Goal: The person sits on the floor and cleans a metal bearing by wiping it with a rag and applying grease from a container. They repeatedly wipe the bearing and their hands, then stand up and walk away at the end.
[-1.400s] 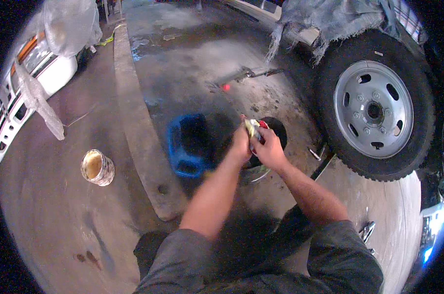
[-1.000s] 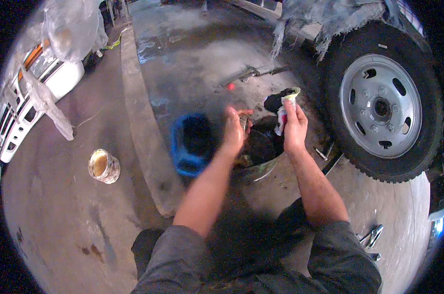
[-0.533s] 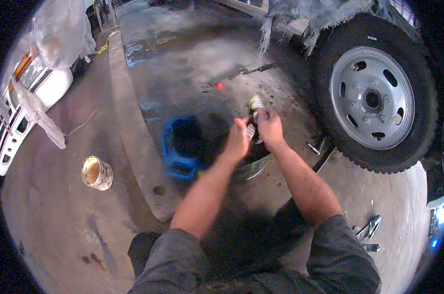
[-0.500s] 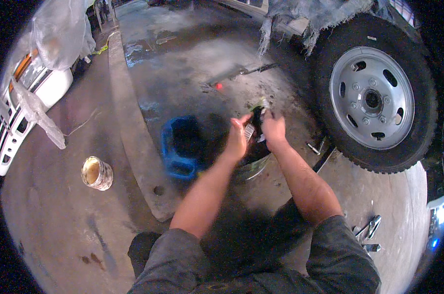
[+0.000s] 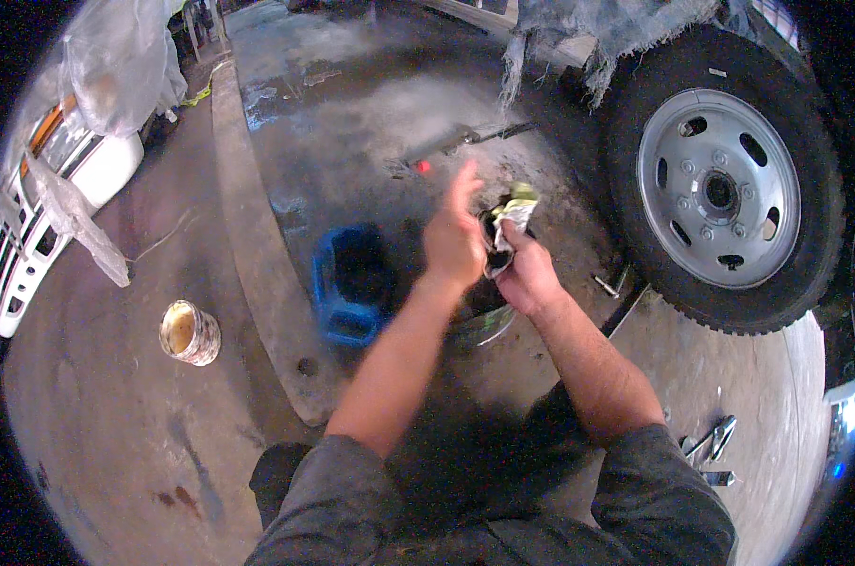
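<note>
My right hand (image 5: 529,275) is gripping a crumpled white-and-green bundle (image 5: 516,219), thumb pressing on top, probably so its loose folds are not slipping. The bundle is sitting beyond the near wall of a round tub (image 5: 485,329). My left hand (image 5: 456,243) is standing alongside, fingers straight and unclosed; I cannot tell whether its palm is touching.

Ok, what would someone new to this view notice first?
Probably the big black-and-silver wheel at upper right. Next, near the centre, the right hand holds a crumpled white-and-yellowish item, with the slightly blurred left hand close beside it. A bright blue container stands out left of the hands.
</note>
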`<action>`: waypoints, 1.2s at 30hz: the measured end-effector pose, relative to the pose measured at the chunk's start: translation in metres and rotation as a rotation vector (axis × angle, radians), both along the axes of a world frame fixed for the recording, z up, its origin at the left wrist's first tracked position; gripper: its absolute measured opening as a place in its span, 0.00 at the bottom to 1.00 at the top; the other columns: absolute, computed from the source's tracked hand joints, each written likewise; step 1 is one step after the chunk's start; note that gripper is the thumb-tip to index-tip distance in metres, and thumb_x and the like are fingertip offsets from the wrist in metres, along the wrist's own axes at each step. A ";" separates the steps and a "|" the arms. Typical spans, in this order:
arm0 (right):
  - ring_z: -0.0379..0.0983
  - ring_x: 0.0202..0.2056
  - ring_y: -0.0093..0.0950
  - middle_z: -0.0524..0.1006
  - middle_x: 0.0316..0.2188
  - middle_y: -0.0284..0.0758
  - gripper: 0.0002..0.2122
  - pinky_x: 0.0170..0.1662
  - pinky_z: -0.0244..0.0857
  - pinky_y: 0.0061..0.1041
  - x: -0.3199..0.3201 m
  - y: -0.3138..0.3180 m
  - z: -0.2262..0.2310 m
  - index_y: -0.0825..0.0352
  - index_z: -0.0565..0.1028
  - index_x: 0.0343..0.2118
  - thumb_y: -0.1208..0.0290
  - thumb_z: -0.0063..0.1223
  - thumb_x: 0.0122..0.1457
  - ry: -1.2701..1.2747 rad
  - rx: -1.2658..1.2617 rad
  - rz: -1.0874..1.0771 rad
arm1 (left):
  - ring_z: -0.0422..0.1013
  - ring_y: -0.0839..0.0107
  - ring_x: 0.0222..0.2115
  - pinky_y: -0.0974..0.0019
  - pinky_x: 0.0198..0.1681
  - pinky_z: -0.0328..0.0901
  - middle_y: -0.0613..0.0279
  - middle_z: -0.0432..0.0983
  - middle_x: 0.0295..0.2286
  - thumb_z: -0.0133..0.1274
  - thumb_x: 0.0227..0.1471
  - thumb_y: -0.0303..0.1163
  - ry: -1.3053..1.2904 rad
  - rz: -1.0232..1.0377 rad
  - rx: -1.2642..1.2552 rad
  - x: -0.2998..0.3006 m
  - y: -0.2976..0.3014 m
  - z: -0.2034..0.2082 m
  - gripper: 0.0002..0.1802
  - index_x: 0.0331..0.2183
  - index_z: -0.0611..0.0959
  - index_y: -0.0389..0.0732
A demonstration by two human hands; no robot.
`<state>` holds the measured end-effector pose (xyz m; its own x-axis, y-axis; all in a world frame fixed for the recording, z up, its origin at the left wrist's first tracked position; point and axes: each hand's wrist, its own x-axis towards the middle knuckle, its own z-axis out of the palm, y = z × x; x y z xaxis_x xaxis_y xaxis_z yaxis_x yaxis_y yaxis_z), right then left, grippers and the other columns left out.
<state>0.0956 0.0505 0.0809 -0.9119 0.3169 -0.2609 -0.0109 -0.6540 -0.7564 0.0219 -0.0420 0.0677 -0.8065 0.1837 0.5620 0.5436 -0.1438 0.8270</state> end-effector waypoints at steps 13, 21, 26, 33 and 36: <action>0.69 0.46 0.34 0.68 0.46 0.38 0.30 0.44 0.69 0.39 -0.012 0.042 -0.016 0.58 0.49 0.58 0.81 0.50 0.56 0.151 0.639 -0.179 | 0.72 0.68 0.35 0.55 0.36 0.69 0.65 0.74 0.39 0.37 0.61 0.51 -1.000 -0.638 0.374 0.007 0.023 -0.056 0.22 0.47 0.72 0.47; 0.69 0.46 0.31 0.69 0.46 0.38 0.44 0.50 0.64 0.29 -0.005 0.044 -0.002 0.58 0.52 0.61 0.88 0.57 0.37 0.283 1.269 -0.194 | 0.72 0.64 0.41 0.50 0.36 0.72 0.63 0.71 0.45 0.40 0.60 0.50 -0.899 -0.618 0.429 0.009 0.012 -0.029 0.22 0.50 0.70 0.49; 0.71 0.42 0.35 0.72 0.43 0.42 0.31 0.50 0.63 0.31 0.000 0.029 0.008 0.65 0.68 0.51 0.77 0.62 0.38 0.210 1.815 -0.341 | 0.74 0.69 0.31 0.68 0.17 0.71 0.61 0.74 0.38 0.32 0.63 0.45 -0.838 -0.400 0.410 0.010 0.016 -0.026 0.19 0.45 0.70 0.43; 0.72 0.40 0.32 0.75 0.39 0.41 0.28 0.47 0.65 0.28 -0.003 0.035 0.002 0.71 0.69 0.48 0.67 0.65 0.43 -0.083 1.232 -0.119 | 0.71 0.70 0.32 0.63 0.25 0.69 0.64 0.73 0.36 0.33 0.62 0.52 -1.027 -0.539 0.496 -0.007 0.001 -0.029 0.23 0.43 0.72 0.45; 0.72 0.41 0.29 0.76 0.39 0.41 0.28 0.45 0.65 0.26 -0.011 0.030 -0.015 0.73 0.69 0.49 0.65 0.63 0.46 -0.007 0.834 -0.236 | 0.69 0.69 0.40 0.59 0.40 0.64 0.64 0.72 0.41 0.32 0.61 0.56 -0.984 -0.600 0.627 0.000 0.012 -0.056 0.27 0.46 0.72 0.45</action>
